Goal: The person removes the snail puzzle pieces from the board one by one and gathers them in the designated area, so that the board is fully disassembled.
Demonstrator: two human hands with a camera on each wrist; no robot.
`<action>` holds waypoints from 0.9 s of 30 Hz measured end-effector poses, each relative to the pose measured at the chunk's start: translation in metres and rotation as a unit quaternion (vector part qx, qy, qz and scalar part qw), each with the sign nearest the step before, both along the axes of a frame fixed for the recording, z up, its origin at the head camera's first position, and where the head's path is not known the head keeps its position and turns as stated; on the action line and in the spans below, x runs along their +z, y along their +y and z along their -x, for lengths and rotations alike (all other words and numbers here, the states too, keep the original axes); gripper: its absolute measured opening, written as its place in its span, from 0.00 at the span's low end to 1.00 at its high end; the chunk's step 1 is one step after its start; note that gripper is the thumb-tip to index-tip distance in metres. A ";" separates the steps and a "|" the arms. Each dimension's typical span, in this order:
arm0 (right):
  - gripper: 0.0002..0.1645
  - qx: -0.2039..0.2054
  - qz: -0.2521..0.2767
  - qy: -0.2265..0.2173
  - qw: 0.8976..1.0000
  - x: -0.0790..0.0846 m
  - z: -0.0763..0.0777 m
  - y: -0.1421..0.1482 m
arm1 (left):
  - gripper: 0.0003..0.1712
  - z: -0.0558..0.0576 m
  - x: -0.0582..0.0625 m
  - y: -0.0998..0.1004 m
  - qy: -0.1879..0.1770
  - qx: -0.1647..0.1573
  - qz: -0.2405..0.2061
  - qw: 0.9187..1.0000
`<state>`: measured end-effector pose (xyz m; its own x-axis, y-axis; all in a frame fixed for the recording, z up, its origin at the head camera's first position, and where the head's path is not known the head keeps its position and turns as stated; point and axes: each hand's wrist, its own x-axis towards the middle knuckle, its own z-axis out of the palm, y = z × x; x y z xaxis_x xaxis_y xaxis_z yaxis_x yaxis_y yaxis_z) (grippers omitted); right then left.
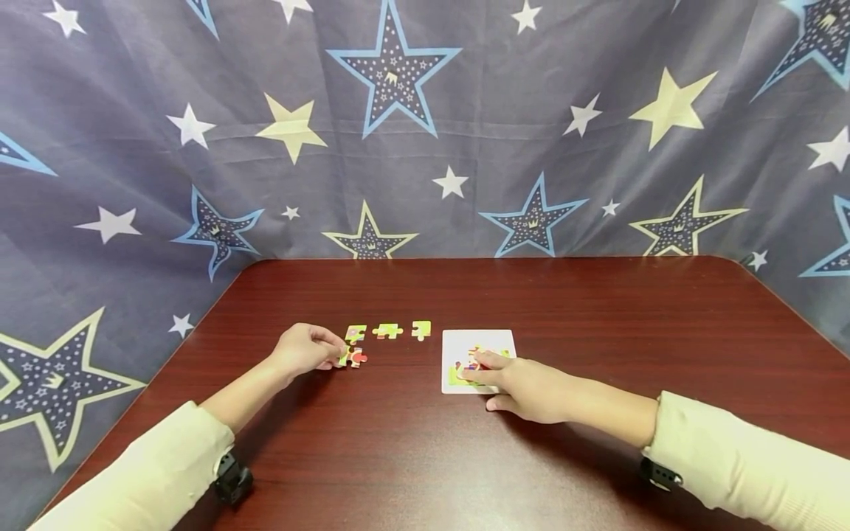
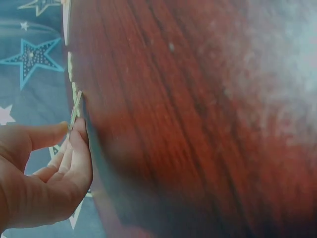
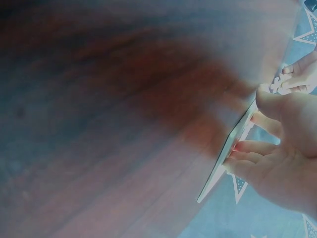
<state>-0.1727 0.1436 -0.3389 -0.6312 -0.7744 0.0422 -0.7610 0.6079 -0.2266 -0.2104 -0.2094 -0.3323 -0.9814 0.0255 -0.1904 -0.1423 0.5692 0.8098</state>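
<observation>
In the head view, the left hand (image 1: pixel 307 349) reaches over the dark red-brown desk (image 1: pixel 398 450) with thumb and fingers pinching the edge of a red-and-green puzzle piece (image 1: pixel 356 358). Just beyond that piece runs a row of three: a left loose piece (image 1: pixel 356 332), a middle loose piece (image 1: pixel 388 331) and a right loose piece (image 1: pixel 421 330), set apart from one another. The pinched piece is so near the left one that whether they touch is hard to tell. Right of the row lies a square white tray (image 1: pixel 468 338) with brightly coloured pieces (image 1: pixel 457 377) in it, partly covered by the right hand (image 1: pixel 531 389). That hand's fingers are extended and a little spread, resting over the coloured pieces, its thumb at the tray's near side. Both forearms wear rolled cream sleeves with dark wrist devices, and a grey-blue curtain (image 1: pixel 412 158) printed with stars hangs behind the desk.

In the left wrist view, the pinched piece shows nearly edge-on between thumb and fingers, tilted above the desk. The loose pieces appear as a thin line past it.

In the right wrist view, the tray is also seen edge-on. The right thumb meets its near end while the other fingers touch its upper face; the left hand appears farther off.
</observation>
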 end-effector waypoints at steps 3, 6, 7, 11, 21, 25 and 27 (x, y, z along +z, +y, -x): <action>0.31 -0.001 -0.002 -0.004 1.000 -0.001 0.000 0.000 | 0.08 0.001 0.000 0.000 0.013 0.004 0.030 0.999; 0.31 -0.002 -0.004 -0.005 1.000 -0.001 0.000 0.000 | 0.09 0.001 -0.002 0.003 0.028 0.014 0.071 0.997; 0.31 -0.002 -0.004 -0.004 1.000 -0.001 0.000 0.000 | 0.09 0.001 -0.002 0.004 0.032 0.018 0.086 0.996; 0.32 -0.003 -0.006 -0.002 1.000 -0.001 0.001 0.001 | 0.08 0.002 -0.003 0.007 0.048 0.024 0.135 0.989; 0.32 -0.002 -0.004 -0.008 1.000 0.000 0.000 0.001 | 0.07 0.005 -0.005 0.008 0.098 0.011 0.175 0.980; 0.32 0.001 -0.005 0.000 1.000 -0.001 0.001 0.001 | 0.05 0.006 -0.006 0.007 0.106 0.009 0.175 0.979; 0.32 0.001 -0.004 -0.002 1.000 -0.002 0.001 0.001 | 0.05 0.006 -0.007 0.007 0.105 0.011 0.179 0.978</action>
